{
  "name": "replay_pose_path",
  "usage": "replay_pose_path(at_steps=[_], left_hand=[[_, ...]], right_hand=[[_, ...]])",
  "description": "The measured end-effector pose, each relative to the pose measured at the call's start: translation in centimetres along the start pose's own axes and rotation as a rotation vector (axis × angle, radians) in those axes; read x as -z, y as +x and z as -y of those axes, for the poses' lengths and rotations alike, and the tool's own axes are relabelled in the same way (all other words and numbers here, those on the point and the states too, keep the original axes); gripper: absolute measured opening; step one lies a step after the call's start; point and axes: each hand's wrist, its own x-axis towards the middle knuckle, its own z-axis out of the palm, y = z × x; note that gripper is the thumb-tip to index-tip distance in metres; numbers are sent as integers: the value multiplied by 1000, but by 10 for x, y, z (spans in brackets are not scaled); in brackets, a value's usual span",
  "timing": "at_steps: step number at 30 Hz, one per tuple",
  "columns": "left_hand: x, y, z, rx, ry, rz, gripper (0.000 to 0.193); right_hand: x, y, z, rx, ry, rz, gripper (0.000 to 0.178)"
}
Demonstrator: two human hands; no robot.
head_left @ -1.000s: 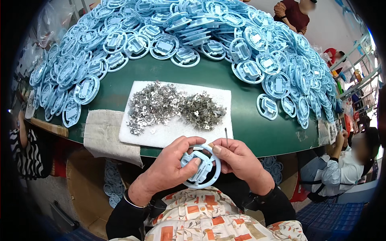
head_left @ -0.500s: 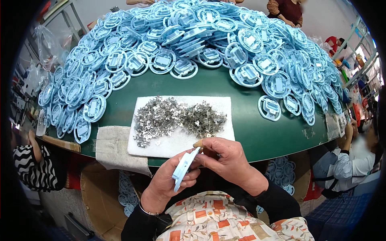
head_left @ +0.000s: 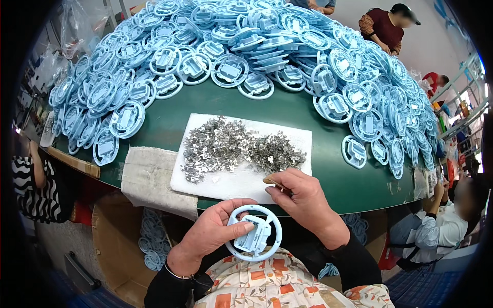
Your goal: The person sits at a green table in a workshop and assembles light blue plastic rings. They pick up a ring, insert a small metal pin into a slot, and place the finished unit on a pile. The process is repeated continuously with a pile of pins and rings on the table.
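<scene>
My left hand [head_left: 205, 233] grips a light blue plastic toy steering wheel [head_left: 261, 237] by its left side, thumb on the hub. The wheel faces up, just off the table's near edge. My right hand [head_left: 307, 203] is apart from it, at the near right corner of a white foam pad [head_left: 239, 189]. Its thumb and forefinger are pinched together, with a tan covering at a fingertip; what lies between them is too small to make out. Two adjoining heaps of small metal clips [head_left: 215, 151] lie on the pad.
A big pile of similar blue wheels [head_left: 229, 71] curves across the green table [head_left: 169, 120]. A whitish cloth [head_left: 154, 177] hangs over the near edge. Below stands a cardboard box [head_left: 115, 241] with more wheels. Other people work at the far side, left and right.
The blue wheel has turned from edge-on to face up in my left hand. My right hand has parted from it and moved right, over the pad's near corner. The view has shifted slightly.
</scene>
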Motion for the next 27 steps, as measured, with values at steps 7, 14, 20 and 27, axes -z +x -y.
replay_pose_path(at_steps=[7,14,20,27], left_hand=[[3,-13,6,-140,73,-62,50],[18,-26,9,-185,101,-99,50],[18,-29,2,-205,81,-145,46],[9,-15,-8,-238,222,-155,52]], right_hand=[[-47,47,12,162,-329,80,14],[-62,62,22,252,-256,173,12],[-68,65,20,261,-296,216,11],[-29,42,3,-173,218,142,4]])
